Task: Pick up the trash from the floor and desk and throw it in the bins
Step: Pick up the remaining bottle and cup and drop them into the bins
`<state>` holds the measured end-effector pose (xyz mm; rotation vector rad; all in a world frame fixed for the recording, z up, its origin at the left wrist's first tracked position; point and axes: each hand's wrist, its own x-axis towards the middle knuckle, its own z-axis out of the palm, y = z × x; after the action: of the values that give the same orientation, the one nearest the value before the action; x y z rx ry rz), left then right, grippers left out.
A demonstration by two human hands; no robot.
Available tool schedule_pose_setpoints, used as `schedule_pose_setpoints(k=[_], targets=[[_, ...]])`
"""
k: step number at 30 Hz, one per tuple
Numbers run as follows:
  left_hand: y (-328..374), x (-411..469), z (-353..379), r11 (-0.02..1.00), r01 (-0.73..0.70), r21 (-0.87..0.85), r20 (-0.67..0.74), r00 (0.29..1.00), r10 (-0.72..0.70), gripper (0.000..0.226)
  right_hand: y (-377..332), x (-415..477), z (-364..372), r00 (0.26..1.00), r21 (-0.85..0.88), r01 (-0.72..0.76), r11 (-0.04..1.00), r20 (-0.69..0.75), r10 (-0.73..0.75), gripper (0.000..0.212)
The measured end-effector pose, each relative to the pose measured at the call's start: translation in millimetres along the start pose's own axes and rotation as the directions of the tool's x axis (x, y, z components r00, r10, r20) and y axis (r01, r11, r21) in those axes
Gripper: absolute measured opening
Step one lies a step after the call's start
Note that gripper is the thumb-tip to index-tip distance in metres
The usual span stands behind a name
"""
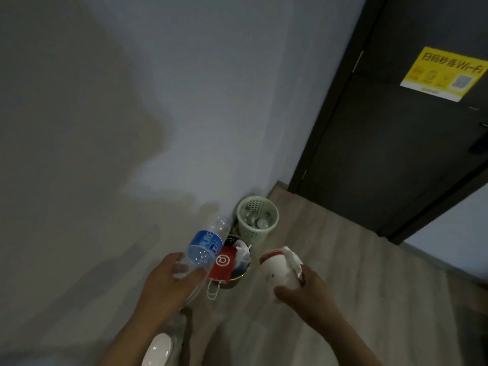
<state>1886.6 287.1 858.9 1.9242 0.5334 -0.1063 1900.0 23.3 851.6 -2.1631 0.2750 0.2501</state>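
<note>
Dim, soft and blurred throughout, a broad shadow darkening the wall [79,128], wide-angle edges bending.

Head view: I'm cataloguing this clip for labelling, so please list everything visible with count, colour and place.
plastic bottle: 1, clear with blue label, held above the dark bin
paper cup: 1, white with red band, white tissue stuffed in it, held right of the bins
mesh bin: 1, pale green, on the floor by the wall, bottles inside
dark bin: 1, dark, nearer than the mesh bin, trash inside
red paper bag: 1, red with white logo, in the dark bin
door: 1, dark, right
sticker: 1, yellow, on the door
white object: 1, bottom edge, unidentifiable
left hand: 1, grips the plastic bottle
right hand: 1, grips the paper cup
</note>
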Motion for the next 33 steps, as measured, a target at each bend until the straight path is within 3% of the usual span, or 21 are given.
schedule_pose_setpoints(k=[2, 8, 14, 18, 22, 24, 33], targets=[[7.6, 34.1, 4.5, 0.999, 0.021, 0.033, 0.039, 0.999, -0.023, 0.045, -5.9, 37.6, 9.0, 1.0, -0.036, -0.019, 0.999, 0.023, 0.02, 0.061], [9.1, 107.9, 30.8, 0.983, 0.14, 0.121, 0.085, 0.985, -0.151, 0.046, -5.6, 133.6, 33.0, 0.981, -0.116, -0.012, 0.993, 0.19, 0.034, 0.079], [-5.4, 165.4, 65.6, 0.954, 0.238, 0.182, 0.058, 0.966, -0.253, 0.042, 20.5, 235.4, 60.2, 0.934, -0.185, 0.06, 0.981, 0.358, 0.01, 0.086], [-15.0, 199.8, 97.3, 0.919, 0.347, 0.186, -0.035, 0.937, -0.346, 0.056, 44.1, 305.9, 76.9, 0.892, -0.238, 0.065, 0.969, 0.45, 0.051, 0.077], [-26.9, 236.1, 132.4, 0.876, 0.424, 0.23, -0.065, 0.905, -0.421, 0.03, 73.9, 369.8, 103.4, 0.82, -0.256, 0.07, 0.964, 0.565, 0.09, 0.069], [-38.0, 251.7, 148.9, 0.854, 0.452, 0.257, -0.06, 0.89, -0.453, 0.029, 89.5, 395.1, 121.8, 0.786, -0.294, 0.056, 0.954, 0.603, 0.14, 0.069], [-126.8, 330.2, 198.8, 0.811, 0.428, 0.399, -0.053, 0.894, -0.445, 0.041, 173.3, 492.4, 250.1, 0.74, -0.428, 0.119, 0.896, 0.64, 0.207, 0.077]])
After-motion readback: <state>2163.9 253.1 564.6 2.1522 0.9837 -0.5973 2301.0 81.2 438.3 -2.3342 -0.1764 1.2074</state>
